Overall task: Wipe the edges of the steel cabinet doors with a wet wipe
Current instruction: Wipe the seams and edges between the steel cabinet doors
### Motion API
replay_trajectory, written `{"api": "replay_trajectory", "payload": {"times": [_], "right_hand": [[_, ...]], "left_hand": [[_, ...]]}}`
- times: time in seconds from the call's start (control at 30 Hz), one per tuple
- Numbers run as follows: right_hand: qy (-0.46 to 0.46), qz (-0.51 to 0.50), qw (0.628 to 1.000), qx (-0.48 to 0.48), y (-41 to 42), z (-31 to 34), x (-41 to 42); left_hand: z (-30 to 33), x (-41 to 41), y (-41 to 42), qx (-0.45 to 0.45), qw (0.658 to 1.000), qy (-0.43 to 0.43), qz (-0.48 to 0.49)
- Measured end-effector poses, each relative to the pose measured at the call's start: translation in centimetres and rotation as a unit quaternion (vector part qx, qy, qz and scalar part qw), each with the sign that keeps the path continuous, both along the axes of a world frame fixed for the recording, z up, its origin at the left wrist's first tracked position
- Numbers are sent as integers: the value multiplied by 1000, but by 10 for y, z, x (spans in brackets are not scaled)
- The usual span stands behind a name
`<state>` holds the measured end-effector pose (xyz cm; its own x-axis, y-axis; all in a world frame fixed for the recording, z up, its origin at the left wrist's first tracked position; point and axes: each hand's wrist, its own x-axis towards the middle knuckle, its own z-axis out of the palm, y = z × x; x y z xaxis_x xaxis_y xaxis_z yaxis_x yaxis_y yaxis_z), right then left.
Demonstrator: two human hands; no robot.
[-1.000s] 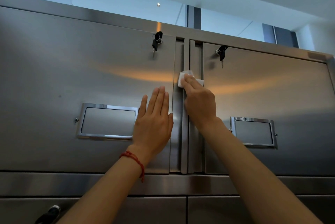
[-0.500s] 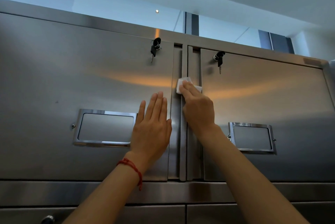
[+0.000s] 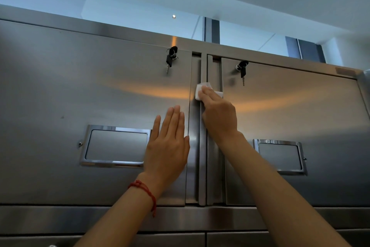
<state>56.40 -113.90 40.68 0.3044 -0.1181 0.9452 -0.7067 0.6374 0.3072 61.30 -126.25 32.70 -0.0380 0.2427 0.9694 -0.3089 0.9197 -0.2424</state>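
Note:
Two steel cabinet doors fill the view, the left door [image 3: 80, 90] and the right door [image 3: 300, 110]. They meet at a vertical centre seam [image 3: 202, 166]. My right hand [image 3: 219, 114] presses a folded white wet wipe [image 3: 198, 91] against the upper part of that seam with extended fingers. The wipe's corners stick out past my fingertips. My left hand [image 3: 167, 146] lies flat on the left door just beside the seam, fingers straight and pointing up. A red string bracelet sits on my left wrist.
A key hangs in the lock of the left door [image 3: 171, 57] and another in the right door's lock [image 3: 242, 68]. Each door carries a recessed label frame, the left frame [image 3: 116, 145] and the right frame [image 3: 279, 155]. Lower cabinet doors [image 3: 280, 239] begin below a steel rail.
The view has tilted upward. My right hand has slid the wipe down and back up a little along the seam. My left hand stays flat in the same place on the door.

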Motion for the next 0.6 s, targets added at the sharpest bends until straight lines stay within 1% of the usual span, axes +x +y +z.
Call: {"api": "replay_trajectory", "payload": {"times": [0.1,0.2,0.3,0.43,0.6], "right_hand": [[-11,1,1000,-7,-2,8,3],[-1,3,1000,-21,-3,-2,1],[0,0,1000,-15,-3,-8,-1],[-4,-3,1000,-10,-3,6,0],[-41,-15,999,8,-3,23,1]], "left_hand": [[0,0,0,-1,1000,0,1],[1,0,1,3,1000,-2,1],[0,1,1,5,1000,-7,4],[1,0,1,5,1000,-7,1],[1,0,0,6,1000,-5,4]]}}
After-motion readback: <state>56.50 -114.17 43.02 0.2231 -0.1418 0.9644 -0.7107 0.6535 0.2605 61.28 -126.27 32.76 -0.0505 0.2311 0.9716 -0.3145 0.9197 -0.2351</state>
